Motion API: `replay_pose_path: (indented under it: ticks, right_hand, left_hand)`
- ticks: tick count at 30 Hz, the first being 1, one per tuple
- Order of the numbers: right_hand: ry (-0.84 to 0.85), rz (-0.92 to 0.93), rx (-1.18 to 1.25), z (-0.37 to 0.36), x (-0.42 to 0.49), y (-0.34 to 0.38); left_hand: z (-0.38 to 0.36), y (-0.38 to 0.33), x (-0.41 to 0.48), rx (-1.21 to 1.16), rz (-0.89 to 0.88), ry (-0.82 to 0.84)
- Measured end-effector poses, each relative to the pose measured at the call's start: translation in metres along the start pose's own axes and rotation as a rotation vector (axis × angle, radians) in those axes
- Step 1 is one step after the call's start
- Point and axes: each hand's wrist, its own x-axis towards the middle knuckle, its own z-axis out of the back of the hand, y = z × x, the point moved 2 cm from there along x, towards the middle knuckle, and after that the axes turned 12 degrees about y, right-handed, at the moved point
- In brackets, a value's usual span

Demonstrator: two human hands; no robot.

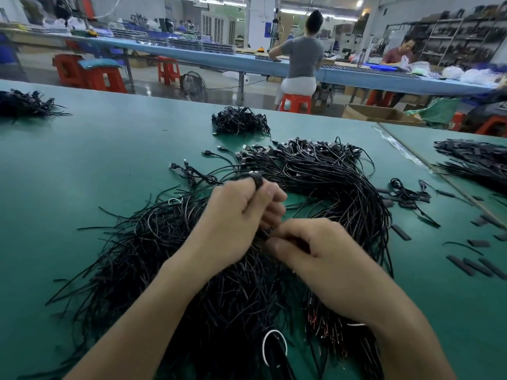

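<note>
Looks like a black cable (253,179) is being coiled: its loop is pinched at the far edge of the left hand (241,215), its tail pinched by the right hand (315,250) close beside. Light, even tension is advised so nothing gets snagged from the cable pile (343,187) under both wrists.

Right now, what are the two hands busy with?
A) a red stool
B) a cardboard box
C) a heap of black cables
C: the left hand and right hand meet with fingers curled on strands of the cables, which lie heaped on the table.
</note>
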Motion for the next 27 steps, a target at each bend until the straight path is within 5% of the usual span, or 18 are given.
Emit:
replay_pose_path:
  ticks: [3,9,14,22,25,27]
  right_hand:
    - [-0.127,0.055,0.012,0.016,-0.006,-0.004]
    - [-0.340,0.192,0.224,0.021,-0.005,-0.005]
    - [-0.144,0.296,0.562,0.015,0.001,-0.007]
    - [-0.070,0.254,0.403,0.017,-0.002,-0.011]
    - [-0.159,0.254,0.334,0.017,-0.001,-0.008]
    - [-0.236,0.269,0.329,0.015,0.000,-0.005]
  left_hand:
    - [-0.009,-0.004,-0.003,0.058,0.140,0.217]
    - [-0.008,-0.011,-0.010,-0.305,0.264,0.572]
    - [-0.003,-0.015,-0.016,-0.692,0.194,0.740]
    - [-0.008,-0.015,-0.014,-0.602,0.227,0.640]
    - [-0.011,-0.013,-0.010,-0.377,0.193,0.486]
    - [-0.016,-0.013,-0.010,-0.476,0.199,0.438]
